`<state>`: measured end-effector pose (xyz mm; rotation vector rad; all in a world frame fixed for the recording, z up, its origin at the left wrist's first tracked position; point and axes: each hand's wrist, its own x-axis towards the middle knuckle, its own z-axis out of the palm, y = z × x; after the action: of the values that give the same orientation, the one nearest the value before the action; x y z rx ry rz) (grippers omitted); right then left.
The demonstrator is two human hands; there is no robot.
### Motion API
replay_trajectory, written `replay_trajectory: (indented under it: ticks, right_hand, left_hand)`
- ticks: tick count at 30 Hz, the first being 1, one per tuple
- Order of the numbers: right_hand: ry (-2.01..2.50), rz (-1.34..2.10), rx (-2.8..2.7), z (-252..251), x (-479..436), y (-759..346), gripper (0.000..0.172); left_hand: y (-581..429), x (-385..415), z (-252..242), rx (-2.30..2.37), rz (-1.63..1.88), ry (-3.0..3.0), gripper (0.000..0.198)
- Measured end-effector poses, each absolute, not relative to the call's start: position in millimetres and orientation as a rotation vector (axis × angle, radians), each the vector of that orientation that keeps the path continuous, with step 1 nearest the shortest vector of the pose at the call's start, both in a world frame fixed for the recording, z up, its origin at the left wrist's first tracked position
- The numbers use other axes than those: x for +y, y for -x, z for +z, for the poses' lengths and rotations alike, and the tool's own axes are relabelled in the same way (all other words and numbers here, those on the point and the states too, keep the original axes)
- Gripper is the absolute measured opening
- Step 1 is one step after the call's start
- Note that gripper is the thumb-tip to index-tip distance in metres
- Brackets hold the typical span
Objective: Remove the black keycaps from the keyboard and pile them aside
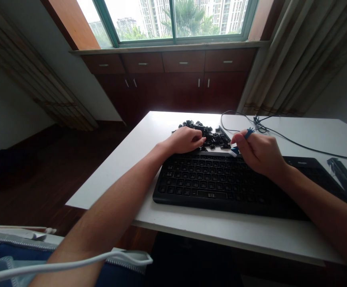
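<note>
A black keyboard (212,195) with its keycaps off lies along the front of the white table, bare key sockets showing. My right hand (259,153) is closed around a small blue brush (234,151), its pale bristles pointing down at the keyboard's back edge. The brush's other blue end sticks out above the fist. By the keyboard's back left edge, my left hand (187,139) is closed with its fingers curled; whatever they hold, if anything, is hidden. Beside and behind it is a heap of loose black keycaps (219,138).
A black cable (293,140) runs across the table's back right. Something long and dark in clear plastic (345,175) lies at the right. A white cord (80,261) crosses in front of a blue item at lower left. Behind the table (110,175) are cabinets (173,89) under a window.
</note>
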<state>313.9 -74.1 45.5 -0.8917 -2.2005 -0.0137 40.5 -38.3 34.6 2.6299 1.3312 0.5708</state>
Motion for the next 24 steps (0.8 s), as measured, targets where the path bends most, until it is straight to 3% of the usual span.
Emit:
replay_trajectory:
  ticks: [7, 11, 24]
  right_hand:
    - [0.784, 0.168, -2.166, 47.9, -78.1, -313.2, 0.029]
    - [0.766, 0.277, -2.239, 48.2, -77.0, -311.5, 0.033]
    - [0.768, 0.220, -2.321, 47.2, -74.7, -311.7, 0.036]
  left_hand:
    - [-40.4, -38.1, 34.4, 1.335, 0.569, -2.636, 0.037]
    - [-40.4, -38.2, 34.0, 1.337, 0.570, -2.645, 0.036]
    - [-40.7, -39.3, 35.0, 1.346, 0.561, -2.638, 0.037]
